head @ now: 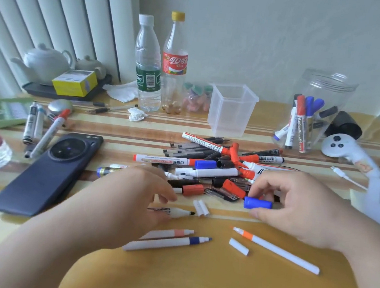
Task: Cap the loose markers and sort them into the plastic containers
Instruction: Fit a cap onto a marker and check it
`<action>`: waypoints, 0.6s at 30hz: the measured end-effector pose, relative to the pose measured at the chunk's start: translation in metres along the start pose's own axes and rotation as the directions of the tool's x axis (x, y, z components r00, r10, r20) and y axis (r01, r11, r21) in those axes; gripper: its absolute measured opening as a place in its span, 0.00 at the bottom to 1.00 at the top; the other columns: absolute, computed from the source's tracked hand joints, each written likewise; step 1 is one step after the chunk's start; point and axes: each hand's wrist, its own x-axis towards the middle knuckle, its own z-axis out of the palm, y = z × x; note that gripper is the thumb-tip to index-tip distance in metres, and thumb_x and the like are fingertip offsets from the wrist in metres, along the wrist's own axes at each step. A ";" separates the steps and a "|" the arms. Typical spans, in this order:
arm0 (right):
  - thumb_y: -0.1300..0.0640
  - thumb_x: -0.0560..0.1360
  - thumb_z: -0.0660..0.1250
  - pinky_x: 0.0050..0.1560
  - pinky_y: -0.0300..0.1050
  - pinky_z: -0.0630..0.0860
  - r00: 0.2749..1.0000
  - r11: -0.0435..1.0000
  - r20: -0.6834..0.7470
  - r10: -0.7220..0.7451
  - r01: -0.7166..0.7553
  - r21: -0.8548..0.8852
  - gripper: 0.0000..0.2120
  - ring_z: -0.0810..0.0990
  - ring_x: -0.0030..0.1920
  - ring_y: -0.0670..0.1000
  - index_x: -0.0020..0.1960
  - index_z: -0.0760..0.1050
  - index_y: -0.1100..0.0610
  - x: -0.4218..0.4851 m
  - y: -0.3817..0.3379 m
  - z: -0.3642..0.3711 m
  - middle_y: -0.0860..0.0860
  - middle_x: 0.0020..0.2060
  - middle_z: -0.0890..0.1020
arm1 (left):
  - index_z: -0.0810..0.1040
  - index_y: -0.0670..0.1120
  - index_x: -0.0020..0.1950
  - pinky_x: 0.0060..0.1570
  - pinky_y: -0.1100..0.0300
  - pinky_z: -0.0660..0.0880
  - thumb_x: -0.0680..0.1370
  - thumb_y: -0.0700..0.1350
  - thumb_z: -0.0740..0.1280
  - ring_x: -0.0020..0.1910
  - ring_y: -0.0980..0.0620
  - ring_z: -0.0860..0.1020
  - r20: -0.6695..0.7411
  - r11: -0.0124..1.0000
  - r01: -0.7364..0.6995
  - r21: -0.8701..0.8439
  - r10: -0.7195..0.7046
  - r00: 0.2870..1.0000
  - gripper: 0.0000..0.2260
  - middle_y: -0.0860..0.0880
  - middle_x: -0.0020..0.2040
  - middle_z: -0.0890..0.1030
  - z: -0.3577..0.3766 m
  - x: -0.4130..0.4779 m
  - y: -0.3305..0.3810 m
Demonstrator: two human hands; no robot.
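Observation:
A heap of markers, pens and loose caps (219,168) lies mid-table. My right hand (295,206) pinches a blue cap (257,203) at the heap's near edge. My left hand (131,198) is over an uncapped black-tipped marker (177,212) and appears to hold its barrel. Two small white caps (201,208) lie between the hands. Nearer me lie thin uncapped markers: pink (175,232), dark blue (169,243), orange (276,250), plus a white cap (238,246). An empty square plastic container (231,109) stands behind the heap. A round clear jar (314,114) at the right holds several capped markers.
A dark phone (47,173) lies left of the heap. Two bottles (159,65) stand at the back, with a teapot tray (57,76) far left. A white controller (341,148) and a cable are at the right. More pens (43,126) lie at the left.

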 end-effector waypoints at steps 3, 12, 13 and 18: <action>0.51 0.68 0.78 0.40 0.42 0.76 0.999 0.995 0.031 0.015 -0.012 -0.096 0.10 0.77 0.36 0.45 0.43 0.79 0.41 0.001 -0.004 0.004 0.44 0.36 0.81 | 0.83 0.56 0.41 0.35 0.68 0.71 0.74 0.50 0.72 0.39 0.59 0.77 -0.407 0.980 -0.010 -0.200 -0.074 0.911 0.02 0.63 0.39 0.80 -0.014 0.000 -0.005; 0.47 0.65 0.78 0.41 0.50 0.79 0.998 0.982 0.032 0.054 -0.047 -0.181 0.12 0.77 0.37 0.46 0.44 0.78 0.37 -0.002 -0.010 0.009 0.41 0.38 0.79 | 0.81 0.59 0.50 0.39 0.76 0.69 0.79 0.42 0.68 0.41 0.60 0.78 -0.295 0.928 0.311 -0.206 -0.362 0.884 0.10 0.60 0.45 0.80 -0.029 0.010 -0.048; 0.47 0.65 0.79 0.40 0.50 0.79 0.998 0.982 0.026 0.057 -0.052 -0.180 0.12 0.77 0.37 0.47 0.44 0.78 0.37 -0.002 -0.011 0.009 0.40 0.39 0.79 | 0.80 0.61 0.51 0.41 0.74 0.71 0.78 0.43 0.69 0.44 0.61 0.78 -0.201 0.939 0.308 -0.150 -0.334 0.921 0.11 0.61 0.46 0.80 -0.029 0.008 -0.050; 0.47 0.64 0.79 0.38 0.51 0.79 0.997 0.982 0.022 0.070 -0.065 -0.176 0.13 0.76 0.37 0.46 0.45 0.79 0.36 -0.002 -0.013 0.010 0.39 0.39 0.78 | 0.77 0.62 0.52 0.39 0.70 0.69 0.76 0.45 0.71 0.46 0.62 0.76 -0.042 0.953 0.300 -0.036 -0.302 0.952 0.12 0.63 0.47 0.76 -0.029 0.005 -0.054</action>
